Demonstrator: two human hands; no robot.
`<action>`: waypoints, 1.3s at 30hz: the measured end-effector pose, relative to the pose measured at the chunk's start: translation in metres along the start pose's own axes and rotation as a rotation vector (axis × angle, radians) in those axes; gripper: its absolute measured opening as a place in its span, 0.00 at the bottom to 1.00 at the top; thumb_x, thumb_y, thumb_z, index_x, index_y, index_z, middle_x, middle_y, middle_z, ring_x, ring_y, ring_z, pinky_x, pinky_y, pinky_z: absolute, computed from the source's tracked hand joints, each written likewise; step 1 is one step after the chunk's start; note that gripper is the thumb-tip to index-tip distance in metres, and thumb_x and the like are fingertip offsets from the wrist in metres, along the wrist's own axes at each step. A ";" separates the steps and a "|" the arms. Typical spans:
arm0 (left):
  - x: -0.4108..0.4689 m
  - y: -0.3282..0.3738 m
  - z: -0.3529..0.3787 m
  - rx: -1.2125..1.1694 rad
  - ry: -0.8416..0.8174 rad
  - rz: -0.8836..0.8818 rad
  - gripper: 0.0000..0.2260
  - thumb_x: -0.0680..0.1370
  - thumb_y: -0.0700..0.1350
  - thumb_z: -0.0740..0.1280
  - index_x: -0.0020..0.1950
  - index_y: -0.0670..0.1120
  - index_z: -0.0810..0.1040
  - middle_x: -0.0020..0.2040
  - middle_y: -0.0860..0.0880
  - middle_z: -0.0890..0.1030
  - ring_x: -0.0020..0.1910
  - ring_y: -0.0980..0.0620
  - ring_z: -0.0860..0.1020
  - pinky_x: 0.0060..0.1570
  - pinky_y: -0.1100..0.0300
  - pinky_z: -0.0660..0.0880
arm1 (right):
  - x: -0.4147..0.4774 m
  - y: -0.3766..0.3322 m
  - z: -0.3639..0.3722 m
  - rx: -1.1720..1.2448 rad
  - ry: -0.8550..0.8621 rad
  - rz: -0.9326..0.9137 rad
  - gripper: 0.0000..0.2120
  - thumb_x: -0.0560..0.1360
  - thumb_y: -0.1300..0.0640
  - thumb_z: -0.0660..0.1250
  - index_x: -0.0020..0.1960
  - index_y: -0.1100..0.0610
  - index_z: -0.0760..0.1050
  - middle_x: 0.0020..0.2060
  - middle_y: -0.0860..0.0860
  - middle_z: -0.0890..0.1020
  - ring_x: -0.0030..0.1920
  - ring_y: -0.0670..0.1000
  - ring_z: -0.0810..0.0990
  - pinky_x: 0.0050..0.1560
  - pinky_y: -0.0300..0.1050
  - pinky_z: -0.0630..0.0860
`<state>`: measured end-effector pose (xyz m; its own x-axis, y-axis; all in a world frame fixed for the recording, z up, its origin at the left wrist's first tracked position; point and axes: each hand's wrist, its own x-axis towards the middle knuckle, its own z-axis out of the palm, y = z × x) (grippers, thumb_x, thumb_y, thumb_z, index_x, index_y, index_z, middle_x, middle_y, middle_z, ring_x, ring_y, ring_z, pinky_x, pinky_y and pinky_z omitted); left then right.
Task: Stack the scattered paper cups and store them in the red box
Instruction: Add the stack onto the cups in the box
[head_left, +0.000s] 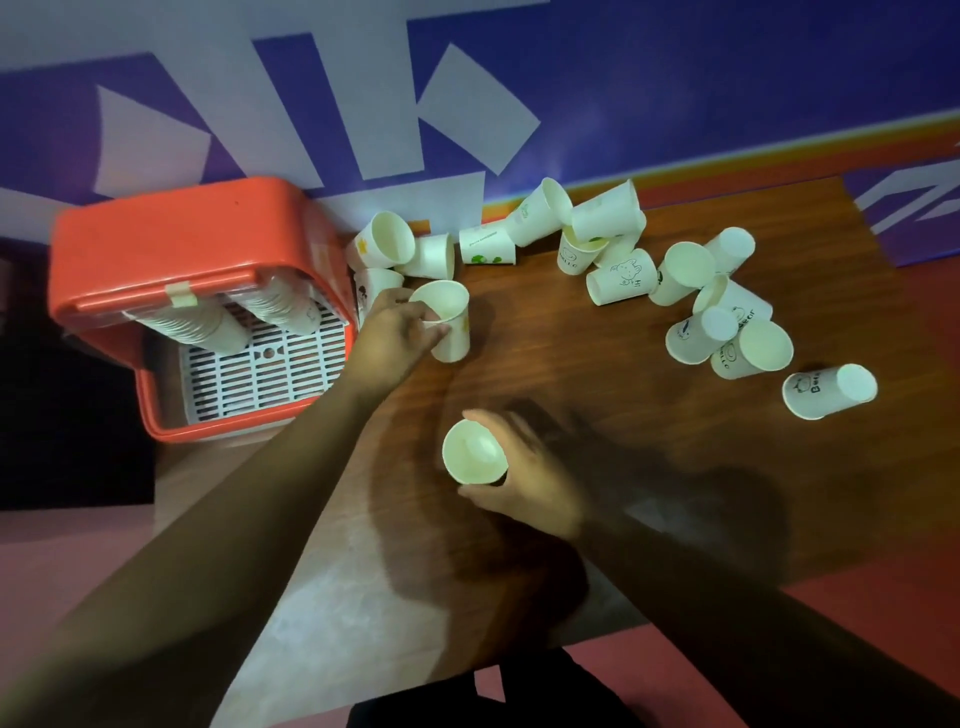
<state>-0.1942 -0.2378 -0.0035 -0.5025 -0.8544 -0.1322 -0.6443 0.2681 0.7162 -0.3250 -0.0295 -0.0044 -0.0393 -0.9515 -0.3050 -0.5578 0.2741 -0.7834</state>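
Several white paper cups (618, 270) lie scattered across the far half of the brown wooden table (597, 358), some tipped over, some upright. My left hand (395, 332) grips an upright cup (449, 319) near the box. My right hand (524, 467), blurred, holds another cup (475, 451) with its mouth facing up toward me. The red box (176, 249) stands open at the left, beside the table. Two long stacks of cups (208, 325) lie inside it on a white slotted tray (260, 374).
A purple wall with white shapes (467, 104) rises right behind the table. A small cluster of cups (387, 244) sits between the box and the wall. The floor (857, 623) around the table is red. One cup (828, 391) lies alone at the far right.
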 end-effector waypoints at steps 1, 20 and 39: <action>-0.011 0.001 -0.005 -0.095 0.023 -0.001 0.08 0.78 0.49 0.72 0.49 0.45 0.82 0.60 0.44 0.76 0.60 0.46 0.75 0.60 0.53 0.74 | -0.002 0.001 0.001 0.039 0.015 -0.007 0.39 0.68 0.47 0.77 0.74 0.42 0.62 0.68 0.43 0.69 0.68 0.40 0.66 0.68 0.34 0.62; -0.214 0.026 -0.062 -0.880 0.460 -0.232 0.06 0.81 0.44 0.68 0.45 0.52 0.80 0.48 0.49 0.83 0.51 0.51 0.81 0.55 0.52 0.77 | -0.019 -0.047 -0.004 0.379 -0.146 0.062 0.26 0.68 0.60 0.78 0.61 0.46 0.71 0.53 0.40 0.81 0.53 0.38 0.80 0.49 0.32 0.75; -0.232 -0.035 -0.146 -0.638 0.187 -0.084 0.22 0.79 0.51 0.71 0.73 0.54 0.74 0.69 0.56 0.76 0.68 0.60 0.75 0.65 0.60 0.73 | 0.031 -0.178 0.075 0.438 -0.196 -0.097 0.34 0.64 0.50 0.79 0.68 0.46 0.71 0.60 0.45 0.81 0.61 0.45 0.80 0.62 0.51 0.78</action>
<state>0.0287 -0.1139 0.1019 -0.3198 -0.9392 -0.1251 -0.1811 -0.0690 0.9810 -0.1642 -0.0976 0.0851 0.1762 -0.9430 -0.2823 -0.1481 0.2581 -0.9547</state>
